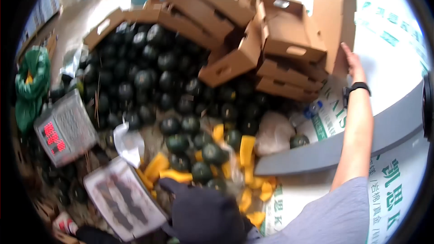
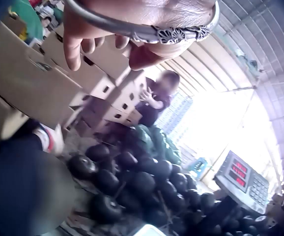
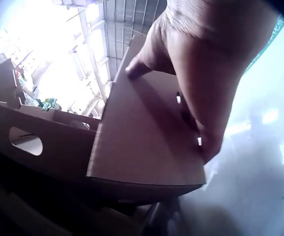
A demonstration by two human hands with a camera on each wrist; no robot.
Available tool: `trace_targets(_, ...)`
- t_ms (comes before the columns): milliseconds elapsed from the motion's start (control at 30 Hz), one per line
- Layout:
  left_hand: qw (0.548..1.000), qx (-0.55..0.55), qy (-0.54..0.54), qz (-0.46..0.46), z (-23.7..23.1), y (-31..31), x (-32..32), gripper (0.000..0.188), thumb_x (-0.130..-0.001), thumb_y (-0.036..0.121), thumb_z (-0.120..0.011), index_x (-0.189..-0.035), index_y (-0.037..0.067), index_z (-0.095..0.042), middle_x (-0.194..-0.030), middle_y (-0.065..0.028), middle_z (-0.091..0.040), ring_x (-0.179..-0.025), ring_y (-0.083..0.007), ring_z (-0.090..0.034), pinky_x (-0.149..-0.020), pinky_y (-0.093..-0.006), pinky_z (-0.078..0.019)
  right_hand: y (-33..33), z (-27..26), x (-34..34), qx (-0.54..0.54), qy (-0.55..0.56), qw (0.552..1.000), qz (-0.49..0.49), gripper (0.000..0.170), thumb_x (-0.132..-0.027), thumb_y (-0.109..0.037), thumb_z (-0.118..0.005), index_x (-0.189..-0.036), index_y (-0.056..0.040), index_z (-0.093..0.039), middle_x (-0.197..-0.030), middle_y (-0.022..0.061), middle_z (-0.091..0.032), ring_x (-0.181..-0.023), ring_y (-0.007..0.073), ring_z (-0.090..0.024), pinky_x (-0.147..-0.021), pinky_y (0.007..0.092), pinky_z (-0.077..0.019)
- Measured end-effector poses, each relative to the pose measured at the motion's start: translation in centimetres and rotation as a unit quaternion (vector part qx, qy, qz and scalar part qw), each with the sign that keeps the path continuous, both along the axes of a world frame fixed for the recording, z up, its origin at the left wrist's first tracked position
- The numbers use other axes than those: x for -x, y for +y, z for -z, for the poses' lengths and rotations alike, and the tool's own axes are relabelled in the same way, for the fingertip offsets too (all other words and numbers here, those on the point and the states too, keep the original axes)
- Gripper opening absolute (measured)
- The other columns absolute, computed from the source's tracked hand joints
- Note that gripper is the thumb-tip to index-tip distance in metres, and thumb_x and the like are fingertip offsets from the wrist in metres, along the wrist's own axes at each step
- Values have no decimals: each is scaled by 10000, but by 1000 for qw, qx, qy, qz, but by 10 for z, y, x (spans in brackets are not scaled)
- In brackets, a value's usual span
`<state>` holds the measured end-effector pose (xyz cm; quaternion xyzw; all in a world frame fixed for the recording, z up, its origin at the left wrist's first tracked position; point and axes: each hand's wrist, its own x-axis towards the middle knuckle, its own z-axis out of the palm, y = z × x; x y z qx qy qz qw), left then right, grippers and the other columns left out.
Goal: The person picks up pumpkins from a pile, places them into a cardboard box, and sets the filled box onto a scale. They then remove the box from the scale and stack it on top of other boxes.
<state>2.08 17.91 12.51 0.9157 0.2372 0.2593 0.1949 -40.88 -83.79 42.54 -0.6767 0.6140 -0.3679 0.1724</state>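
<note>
At the right of the head view my right hand (image 1: 354,64) grips the edge of an upright cardboard box (image 1: 333,29). In the right wrist view the same hand (image 3: 201,66) has its thumb on the near face of the box (image 3: 139,132), its fingers round the far side by the handle slot. The left wrist view has my left hand (image 2: 127,24) with fingers hanging loose and holding nothing, before stacked cartons (image 2: 26,64). That hand is out of sight in the head view. Open boxes (image 1: 294,29) stand left of the gripped box.
Dark green round fruits (image 1: 144,79) cover the floor at centre and left. A scale (image 1: 68,126) with red digits, a printed carton (image 1: 124,199), yellow pieces (image 1: 246,151) and a grey beam (image 1: 316,158) lie nearer. Another person (image 2: 154,101) is behind the fruits in the left wrist view.
</note>
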Motion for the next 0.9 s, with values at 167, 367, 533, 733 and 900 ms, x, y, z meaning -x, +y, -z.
trace_targets(167,960,149,-62,230,74,112,-64,368,-957,141,-539,-1304,20,-550,-1266,-133,-596,-1107,-237,-598,-931,-326,-495,31,-27,-24,102,-93,979,-148,577,-862,-367,-754,-1175,95,-610,-1133,140,-664,-1001,200,-634,-892,317,-499)
trace_targets(367,887,391,2,245,25,5,-40,334,-1021,90,-471,-1344,20,-516,-1294,-103,-578,-1143,-176,-564,-980,-283,-465,166,-4,-163,396,109,863,-294,344,-905,-279,-721,-1105,-4,-664,-979,55,-708,-897,119,-634,-821,268,-502)
trace_targets(533,690,611,105,375,-20,-126,-2,543,-1022,382,-458,-1453,61,-381,-1389,-139,-507,-1246,-236,-513,-990,-358,-474,299,94,-271,496,305,629,-515,362,-736,-65,-694,-1091,-124,-662,-1074,16,-649,-999,213,-605,-820,335,-512)
trace_targets(733,654,666,219,283,18,-131,60,640,-946,436,-575,-1442,99,-354,-1329,-111,-521,-1148,-258,-537,-928,-407,-510,440,269,-338,426,91,396,-809,120,-682,-225,-641,-709,-174,-535,-658,-62,-508,-750,150,-547,-598,282,-438)
trace_targets(900,817,499,218,189,74,-99,102,443,-835,78,-639,-1248,-4,-500,-1000,-86,-624,-830,-171,-619,-686,-297,-549,459,329,-345,169,-89,444,-875,103,-751,-110,-636,-837,-102,-578,-906,27,-597,-913,255,-591,-777,345,-514)
